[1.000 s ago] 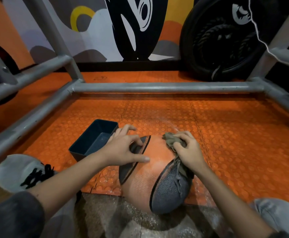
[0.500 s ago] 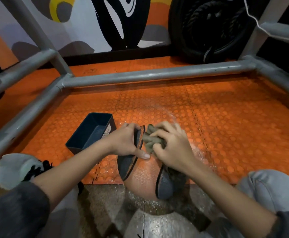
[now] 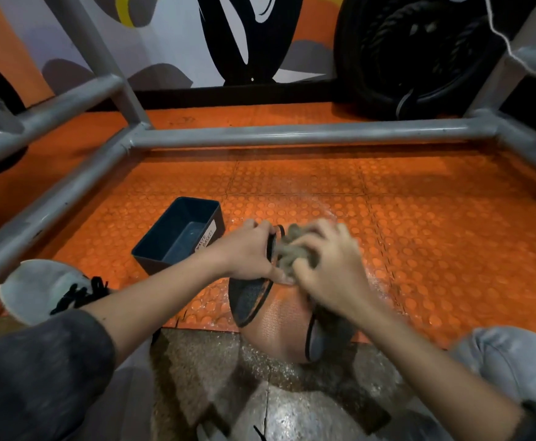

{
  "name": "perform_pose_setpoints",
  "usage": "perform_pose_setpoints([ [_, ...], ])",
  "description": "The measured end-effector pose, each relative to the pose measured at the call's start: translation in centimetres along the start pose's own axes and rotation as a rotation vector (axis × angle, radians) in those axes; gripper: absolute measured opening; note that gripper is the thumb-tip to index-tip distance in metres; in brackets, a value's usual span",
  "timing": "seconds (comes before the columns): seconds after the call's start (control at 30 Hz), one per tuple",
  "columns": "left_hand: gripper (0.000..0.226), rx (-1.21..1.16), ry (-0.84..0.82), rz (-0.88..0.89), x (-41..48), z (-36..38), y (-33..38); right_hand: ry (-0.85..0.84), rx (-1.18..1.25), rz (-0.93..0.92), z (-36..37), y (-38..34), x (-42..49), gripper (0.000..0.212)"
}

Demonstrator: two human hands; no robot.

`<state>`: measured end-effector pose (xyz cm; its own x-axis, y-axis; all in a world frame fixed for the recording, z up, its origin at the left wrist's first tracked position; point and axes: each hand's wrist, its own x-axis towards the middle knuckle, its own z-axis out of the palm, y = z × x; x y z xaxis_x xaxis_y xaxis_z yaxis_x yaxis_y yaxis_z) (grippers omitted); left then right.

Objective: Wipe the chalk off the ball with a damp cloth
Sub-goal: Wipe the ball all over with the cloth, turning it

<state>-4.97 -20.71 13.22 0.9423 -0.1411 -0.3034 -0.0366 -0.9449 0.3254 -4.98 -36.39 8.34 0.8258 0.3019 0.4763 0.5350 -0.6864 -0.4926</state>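
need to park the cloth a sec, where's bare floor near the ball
Widest bare patch: orange mat right of the ball, up to the rear rail. Also mat between bin and that rail. Crowded: left of the ball, where bin, left hand and shoe sit close.

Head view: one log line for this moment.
phase: wiping | left hand: holds ball | right hand: grips cloth on ball top, motion-blurred | bin: left of ball
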Motion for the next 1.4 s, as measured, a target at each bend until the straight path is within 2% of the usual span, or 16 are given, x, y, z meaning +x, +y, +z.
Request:
perform_pose_setpoints([
  [0.03, 0.089, 0.017, -0.008, 0.000, 0.0, 0.1, 0.1, -0.018, -0.022, -0.094, 0.2, -0.4, -0.9, 0.035],
  [0.1, 0.093, 0.045, -0.021, -0.001, -0.2, 0.3, 0.1, -0.009, 0.034, -0.082, -0.2, 0.6, -1.3, 0.032],
  [0.23, 0.101, 0.080, -0.026, -0.015, -0.6, 0.4, 0.4, 0.007, 0.387, 0.372, -1.0, 5.3, 1.7, 0.015],
  [0.3, 0.100, 0.090, -0.029, -0.013, -0.6, 0.4, 0.8, -0.025, 0.357, 0.460, -1.1, 5.9, 2.5, 0.016],
  [0.37, 0.100, 0.099, -0.035, -0.009, -0.6, 0.2, 1.0, -0.034, 0.241, 0.394, -1.0, 4.4, 2.0, 0.015],
  [0.5, 0.099, 0.133, -0.044, 0.011, -0.6, 0.2, 0.8, -0.046, 0.033, -0.063, -1.1, 1.0, -0.5, 0.027],
  [0.53, 0.099, 0.139, -0.043, 0.016, -0.7, 0.2, 0.8, -0.058, 0.063, -0.051, -1.3, 1.2, -0.2, 0.030],
  [0.63, 0.102, 0.141, -0.034, 0.019, -0.8, 0.5, 0.9, -0.011, 0.329, 0.292, -1.1, 4.3, 1.6, 0.015],
  [0.73, 0.102, 0.159, -0.030, 0.031, -0.6, 0.5, 1.3, -0.012, 0.489, 0.610, -1.2, 6.2, 2.9, 0.019],
  [0.83, 0.101, 0.159, -0.038, 0.028, -0.2, 0.4, 1.2, -0.014, 0.326, 0.485, -0.9, 5.2, 2.2, 0.022],
  [1.0, 0.098, 0.130, -0.036, 0.021, -0.4, 0.5, 0.9, -0.025, 0.043, -0.070, -1.2, 0.7, -1.3, 0.033],
  [1.07, 0.099, 0.130, -0.050, 0.011, -0.5, 0.5, 0.9, 0.015, 0.118, -0.032, -1.0, 1.9, -1.6, 0.035],
  [1.17, 0.101, 0.132, -0.057, 0.003, -0.6, 0.3, 1.0, 0.107, 0.432, 0.275, -1.4, 4.4, -0.7, 0.018],
  [1.23, 0.101, 0.130, -0.058, 0.003, -0.5, 0.2, 1.1, 0.095, 0.523, 0.443, -1.6, 5.5, -0.1, 0.031],
  [1.3, 0.101, 0.126, -0.061, 0.003, -0.4, 0.2, 1.1, 0.065, 0.428, 0.450, -1.6, 5.2, -0.1, 0.025],
  [1.4, 0.100, 0.129, -0.062, 0.003, -0.4, 0.2, 0.7, 0.042, 0.128, 0.157, -1.2, 2.2, -1.6, 0.022],
])
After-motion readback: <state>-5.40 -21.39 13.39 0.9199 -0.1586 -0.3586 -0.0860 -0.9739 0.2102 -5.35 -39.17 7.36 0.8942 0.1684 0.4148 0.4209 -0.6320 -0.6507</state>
